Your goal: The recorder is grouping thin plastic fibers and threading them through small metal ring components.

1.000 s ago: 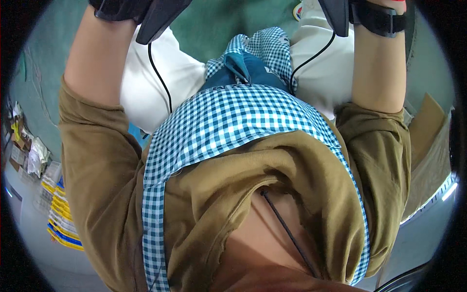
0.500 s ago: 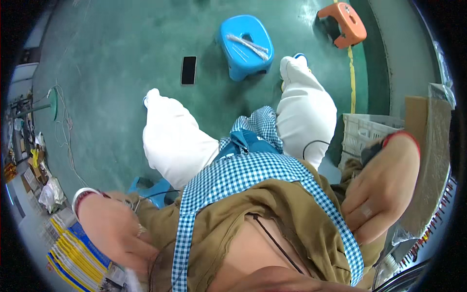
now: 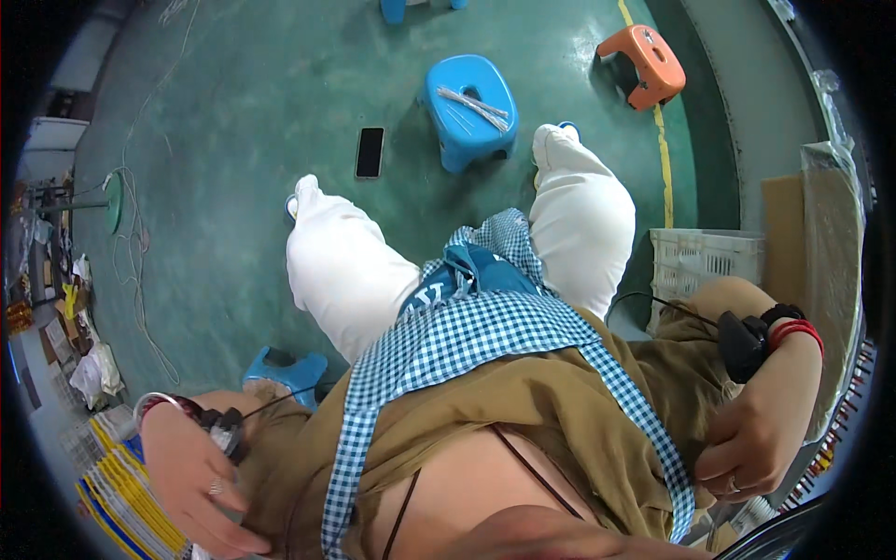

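I wear a blue-and-white checked apron (image 3: pixel 476 341) over a brown top (image 3: pixel 523 392). My left hand (image 3: pixel 201 495) is beside the top's left side, its fingers stretched out and their tips at the cloth. No object shows in it. My right hand (image 3: pixel 751 448) is at the right apron strap (image 3: pixel 644 434), its fingers curled in against the edge of the brown cloth. What lies between those fingers is hidden. A small black device (image 3: pixel 744 345) with a cable is strapped at the right wrist, and another dark device (image 3: pixel 222 431) is at the left wrist.
On the green floor ahead stand a blue stool (image 3: pixel 471 112) with a bundle of thin strips on it and an orange stool (image 3: pixel 644 65). A phone (image 3: pixel 370 152) lies nearby. To the right are a white crate (image 3: pixel 709 261) and wrapped cardboard (image 3: pixel 826 280); yellow-edged stacks (image 3: pixel 131 495) are at lower left.
My left hand has moved down and left, its fingers stretching out. My right hand has moved slightly right and down along the strap, still curled. Another blue stool shows at the top.
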The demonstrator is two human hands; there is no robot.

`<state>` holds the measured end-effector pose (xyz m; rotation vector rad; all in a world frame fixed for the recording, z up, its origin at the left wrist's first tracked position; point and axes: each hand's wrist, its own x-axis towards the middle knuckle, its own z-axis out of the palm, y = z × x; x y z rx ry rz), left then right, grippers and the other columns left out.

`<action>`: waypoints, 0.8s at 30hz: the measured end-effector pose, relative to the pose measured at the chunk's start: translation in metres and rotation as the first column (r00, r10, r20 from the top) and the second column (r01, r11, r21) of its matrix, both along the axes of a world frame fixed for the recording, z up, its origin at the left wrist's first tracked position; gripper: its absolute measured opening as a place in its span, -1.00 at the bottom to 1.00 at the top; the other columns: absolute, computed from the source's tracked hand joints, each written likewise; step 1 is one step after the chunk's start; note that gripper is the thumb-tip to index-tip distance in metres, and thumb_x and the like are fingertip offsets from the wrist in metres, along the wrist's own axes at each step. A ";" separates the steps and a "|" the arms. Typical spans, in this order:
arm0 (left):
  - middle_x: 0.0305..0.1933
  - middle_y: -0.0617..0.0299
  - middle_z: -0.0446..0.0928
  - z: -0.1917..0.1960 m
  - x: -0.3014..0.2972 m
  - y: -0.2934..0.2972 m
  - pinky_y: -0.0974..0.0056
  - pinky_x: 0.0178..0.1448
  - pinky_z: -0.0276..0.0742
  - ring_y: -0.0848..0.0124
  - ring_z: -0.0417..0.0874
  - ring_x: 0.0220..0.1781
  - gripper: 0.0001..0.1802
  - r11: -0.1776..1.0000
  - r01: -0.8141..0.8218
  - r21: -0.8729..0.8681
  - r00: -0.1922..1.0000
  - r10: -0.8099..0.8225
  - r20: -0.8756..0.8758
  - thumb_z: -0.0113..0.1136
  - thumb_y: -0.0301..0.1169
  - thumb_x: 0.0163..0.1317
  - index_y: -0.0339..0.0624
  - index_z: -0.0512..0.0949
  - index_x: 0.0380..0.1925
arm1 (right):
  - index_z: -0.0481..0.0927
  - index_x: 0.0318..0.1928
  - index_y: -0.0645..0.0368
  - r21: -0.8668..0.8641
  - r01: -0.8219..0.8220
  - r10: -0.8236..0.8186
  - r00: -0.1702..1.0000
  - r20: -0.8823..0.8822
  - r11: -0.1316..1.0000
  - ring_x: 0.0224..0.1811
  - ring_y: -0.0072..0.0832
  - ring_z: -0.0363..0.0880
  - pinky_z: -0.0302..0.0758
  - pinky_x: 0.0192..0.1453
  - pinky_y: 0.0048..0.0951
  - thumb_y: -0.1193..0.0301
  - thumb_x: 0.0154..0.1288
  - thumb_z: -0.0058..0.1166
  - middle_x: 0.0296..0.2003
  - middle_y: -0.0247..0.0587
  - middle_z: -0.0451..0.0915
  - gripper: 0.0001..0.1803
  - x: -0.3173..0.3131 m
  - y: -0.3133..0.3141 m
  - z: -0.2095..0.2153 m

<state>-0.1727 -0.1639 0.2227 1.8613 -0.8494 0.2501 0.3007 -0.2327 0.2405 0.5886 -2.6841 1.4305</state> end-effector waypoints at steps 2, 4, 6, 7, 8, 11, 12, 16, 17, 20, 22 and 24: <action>-0.03 0.39 0.61 0.007 -0.045 -0.027 0.47 -0.37 0.31 0.51 0.45 -0.37 -0.75 0.997 -0.080 0.016 0.995 0.080 -0.052 -0.02 -0.27 0.40 -0.02 0.60 -0.08 | 0.57 -0.45 0.12 0.009 0.016 -0.016 1.000 0.011 1.000 -0.43 -0.72 0.48 0.37 -0.38 -0.75 0.38 0.31 0.08 -0.47 -0.45 0.49 -0.82 0.001 -0.006 0.003; -0.01 0.49 0.60 -0.001 -0.079 -0.025 0.59 -0.25 0.22 0.72 0.43 -0.27 -0.80 0.985 -0.173 0.008 0.984 0.174 -0.048 -0.03 -0.32 0.38 0.13 0.56 -0.09 | 0.64 -0.42 0.09 -0.092 0.023 -0.023 1.000 -0.001 0.995 -0.46 -0.78 0.47 0.35 -0.40 -0.76 0.33 0.31 0.14 -0.50 -0.47 0.50 -0.83 -0.001 -0.007 0.000; -0.04 0.46 0.61 -0.017 -0.107 -0.018 0.59 -0.30 0.18 0.73 0.42 -0.30 -0.80 0.971 -0.238 -0.027 0.969 0.239 0.065 -0.04 -0.34 0.38 0.11 0.56 -0.10 | 0.65 -0.41 0.08 -0.137 0.013 -0.027 0.995 -0.100 0.990 -0.46 -0.79 0.46 0.34 -0.40 -0.76 0.32 0.31 0.15 -0.50 -0.48 0.50 -0.83 0.023 -0.023 -0.011; -0.07 0.42 0.62 -0.027 -0.117 -0.022 0.59 -0.35 0.14 0.75 0.41 -0.33 -0.79 0.952 -0.303 -0.053 0.934 0.307 0.181 -0.06 -0.35 0.37 0.09 0.56 -0.12 | 0.66 -0.40 0.08 -0.169 0.005 -0.038 0.981 -0.191 0.986 -0.46 -0.80 0.46 0.34 -0.41 -0.77 0.31 0.31 0.16 -0.50 -0.49 0.50 -0.83 0.074 -0.038 -0.015; -0.07 0.42 0.62 -0.035 -0.119 -0.026 0.59 -0.35 0.14 0.75 0.41 -0.33 -0.79 0.945 -0.316 -0.089 0.929 0.327 0.174 -0.06 -0.35 0.37 0.09 0.56 -0.12 | 0.67 -0.39 0.07 -0.197 0.011 -0.065 0.960 -0.272 0.980 -0.47 -0.81 0.46 0.34 -0.41 -0.77 0.30 0.31 0.17 -0.51 -0.50 0.50 -0.84 0.185 -0.071 -0.012; -0.07 0.48 0.61 -0.028 -0.080 -0.030 0.59 -0.37 0.08 0.78 0.36 -0.37 -0.80 0.977 -0.199 -0.070 0.956 0.210 0.207 -0.07 -0.35 0.37 0.12 0.55 -0.14 | 0.69 -0.36 0.04 -0.251 0.047 -0.179 0.826 -0.534 0.967 -0.48 -0.83 0.45 0.33 -0.43 -0.77 0.27 0.30 0.20 -0.52 -0.52 0.51 -0.84 0.048 -0.024 -0.048; -0.08 0.49 0.61 -0.037 -0.062 -0.030 0.60 -0.37 0.08 0.78 0.34 -0.38 -0.80 0.991 -0.109 -0.076 0.979 0.120 0.162 -0.08 -0.35 0.36 0.13 0.54 -0.14 | 0.69 -0.35 0.03 -0.265 0.074 -0.222 0.778 -0.588 0.961 -0.48 -0.84 0.45 0.32 -0.43 -0.77 0.26 0.30 0.20 -0.52 -0.53 0.51 -0.84 0.038 -0.022 -0.055; -0.10 0.43 0.65 -0.061 -0.047 -0.018 0.60 -0.43 0.07 0.76 0.36 -0.43 -0.73 0.936 -0.145 -0.319 0.986 0.165 0.036 -0.08 -0.35 0.37 0.08 0.65 -0.17 | 0.72 -0.32 0.00 -0.305 0.146 -0.337 0.489 -0.804 0.941 -0.50 -0.87 0.45 0.31 -0.45 -0.78 0.22 0.29 0.24 -0.53 -0.56 0.51 -0.84 0.050 -0.020 -0.066; -0.13 0.40 0.68 -0.074 -0.054 -0.016 0.59 -0.46 0.08 0.74 0.36 -0.47 -0.72 0.865 -0.251 -0.434 0.963 0.268 -0.023 -0.05 -0.35 0.37 0.04 0.69 -0.19 | 0.73 -0.31 -0.01 -0.316 0.153 -0.352 0.398 -0.847 0.936 -0.50 -0.88 0.44 0.31 -0.46 -0.78 0.20 0.28 0.25 -0.54 -0.57 0.52 -0.83 0.068 -0.022 -0.072; -0.39 0.26 0.67 -0.133 -0.082 -0.003 0.50 -0.58 0.12 0.63 0.19 -0.71 -0.76 0.589 -0.460 -0.665 0.882 0.387 -0.267 0.08 -0.34 0.38 -0.07 0.72 -0.36 | 0.76 -0.26 -0.21 -0.568 0.351 -0.664 0.482 -0.572 0.744 -0.59 -0.95 0.39 0.20 -0.54 -0.80 0.10 0.15 0.38 -0.59 -0.68 0.53 -0.81 0.119 -0.029 -0.100; -0.50 0.32 0.56 -0.166 -0.073 0.005 0.49 -0.56 0.14 0.63 0.21 -0.67 -0.75 0.245 -0.852 -0.462 0.474 0.738 -0.481 0.05 -0.33 0.41 -0.18 0.66 -0.36 | 0.73 -0.37 -0.24 -0.813 0.419 -0.865 0.463 -0.191 0.404 -0.53 -0.89 0.42 0.20 -0.52 -0.77 0.03 0.01 0.46 -0.62 -0.69 0.51 -0.76 0.142 -0.027 -0.119; -0.50 0.37 0.46 -0.179 -0.039 0.038 0.50 -0.54 0.14 0.66 0.25 -0.61 -0.76 -0.075 -0.974 -0.214 0.080 0.769 -0.634 0.00 -0.35 0.44 -0.26 0.59 -0.29 | 0.57 0.07 0.15 -0.847 0.526 -0.908 0.387 0.162 0.074 -0.15 -0.46 0.42 0.39 -0.10 -0.44 0.04 0.06 0.34 -0.19 -0.21 0.55 -0.37 0.176 0.018 -0.161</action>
